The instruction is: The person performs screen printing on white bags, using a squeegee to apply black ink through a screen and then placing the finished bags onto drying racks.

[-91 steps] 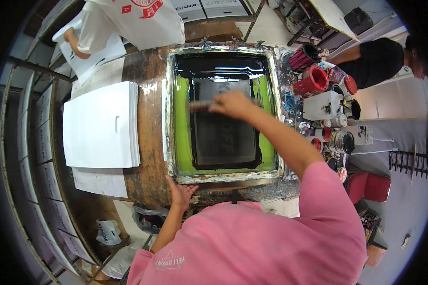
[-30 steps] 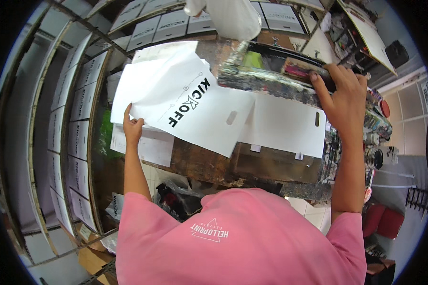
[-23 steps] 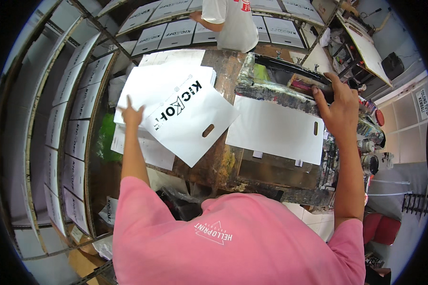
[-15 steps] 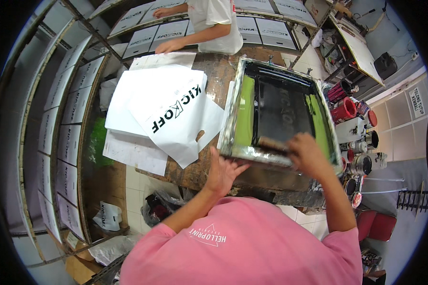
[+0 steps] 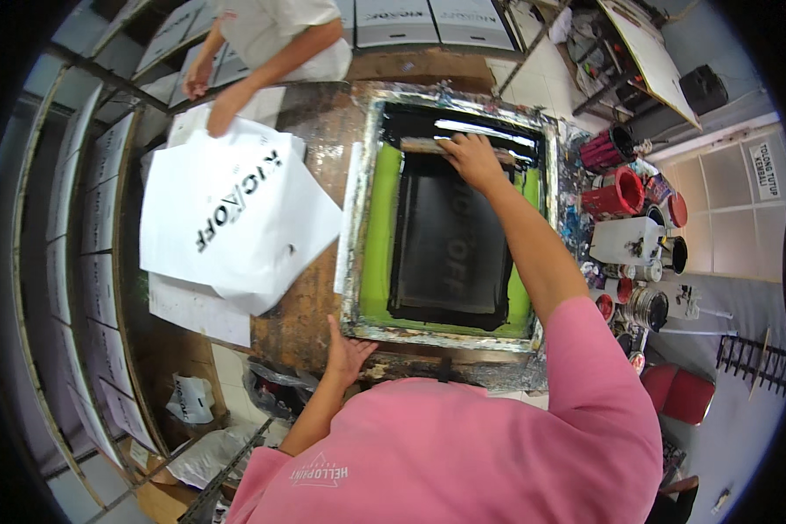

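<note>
A screen-printing frame lies before me on the worn wooden table. Black ink and green emulsion surround its dark mesh, where lettering shows faintly. At the far end of the mesh, my right hand grips a wooden squeegee, fingers closed over its top. My left hand is by the frame's near left corner, fingers stretched out and apart, holding nothing. Left of the frame is a stack of white printed bags, where a co-worker's hand touches the far edge.
Ink tins and tubs, including a red tub, crowd the right side. Racks of white printed sheets stand at left, with more behind the co-worker. A red chair is at lower right.
My right hand has carried the squeegee from the near end of the screen to the far end. The co-worker's hand has come onto the white bags. My view has shifted.
</note>
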The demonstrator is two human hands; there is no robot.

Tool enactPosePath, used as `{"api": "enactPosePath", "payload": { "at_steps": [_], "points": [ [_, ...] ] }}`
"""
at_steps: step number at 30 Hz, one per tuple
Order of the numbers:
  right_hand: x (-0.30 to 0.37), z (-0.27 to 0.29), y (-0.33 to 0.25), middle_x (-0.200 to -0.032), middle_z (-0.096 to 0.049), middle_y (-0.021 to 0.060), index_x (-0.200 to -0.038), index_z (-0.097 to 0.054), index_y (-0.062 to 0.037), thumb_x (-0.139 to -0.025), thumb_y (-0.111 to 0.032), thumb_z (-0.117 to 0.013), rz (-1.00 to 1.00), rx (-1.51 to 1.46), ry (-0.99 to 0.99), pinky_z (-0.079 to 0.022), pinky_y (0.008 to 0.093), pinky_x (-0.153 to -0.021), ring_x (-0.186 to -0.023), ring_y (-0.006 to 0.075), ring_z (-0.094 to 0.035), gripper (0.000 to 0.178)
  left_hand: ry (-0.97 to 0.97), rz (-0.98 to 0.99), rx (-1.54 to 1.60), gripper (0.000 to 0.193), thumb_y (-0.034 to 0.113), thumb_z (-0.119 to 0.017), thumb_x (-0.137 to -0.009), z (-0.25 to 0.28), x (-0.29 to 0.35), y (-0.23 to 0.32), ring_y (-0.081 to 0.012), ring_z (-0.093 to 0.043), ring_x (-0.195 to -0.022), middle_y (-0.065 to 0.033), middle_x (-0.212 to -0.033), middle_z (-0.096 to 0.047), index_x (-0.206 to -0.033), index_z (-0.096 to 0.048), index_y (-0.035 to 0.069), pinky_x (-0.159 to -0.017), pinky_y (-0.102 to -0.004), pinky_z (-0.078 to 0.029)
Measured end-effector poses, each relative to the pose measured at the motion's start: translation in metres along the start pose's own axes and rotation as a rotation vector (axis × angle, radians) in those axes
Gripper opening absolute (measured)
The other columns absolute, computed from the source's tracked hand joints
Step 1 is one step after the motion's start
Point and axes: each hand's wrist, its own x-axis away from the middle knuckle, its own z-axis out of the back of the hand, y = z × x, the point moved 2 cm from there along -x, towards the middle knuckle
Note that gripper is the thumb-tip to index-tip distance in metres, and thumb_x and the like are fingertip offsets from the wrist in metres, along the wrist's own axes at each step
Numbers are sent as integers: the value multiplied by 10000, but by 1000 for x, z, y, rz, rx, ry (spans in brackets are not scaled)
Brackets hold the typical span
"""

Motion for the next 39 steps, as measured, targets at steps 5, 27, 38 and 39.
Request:
{"api": "enactPosePath", "payload": {
  "at_steps": [5, 27, 38, 39],
  "points": [
    [31, 0, -28, -1023, -642, 63, -1220, -672, -169, -898, -399, -760, -79, -45, 68, -557, 440, -823, -996, 304, -634, 405, -2, -34, -76, 1240, 952, -399, -877, -1, -2, 1, -350, -579, -1286, -263, -1461, -509, -1604, -236, -39, -1132, -496, -460],
    [251, 104, -216, -1076, -615, 113, -1124, -637, -94, -952, -452, -704, -162, -177, -292, -596, 445, -820, -1048, 323, -630, 403, -167, -153, -70, 1163, 914, -388, -919, 13, -17, -7, -358, -559, -1276, -242, -1443, -492, -1603, -283, -21, -1103, -486, -478],
    [193, 263, -242, -969, -620, 91, -1060, -671, -95, -884, -406, -708, -203, 131, 290, -386, 562, -1011, -991, 290, -591, 359, -648, -665, -146, 880, 706, -400, -1059, -41, 101, 69, -415, -458, -1449, -273, -1586, -402, -1611, -331, 24, -1200, -512, -393],
    [177, 278, -234, -936, -624, 80, -1022, -682, -96, -866, -415, -712, -179, 160, 330, -392, 526, -973, -961, 284, -594, 356, -677, -799, -281, 847, 677, -401, -1073, -52, 99, 76, -432, -409, -1485, -283, -1616, -368, -1623, -327, 38, -1220, -537, -355]
  ]
}}
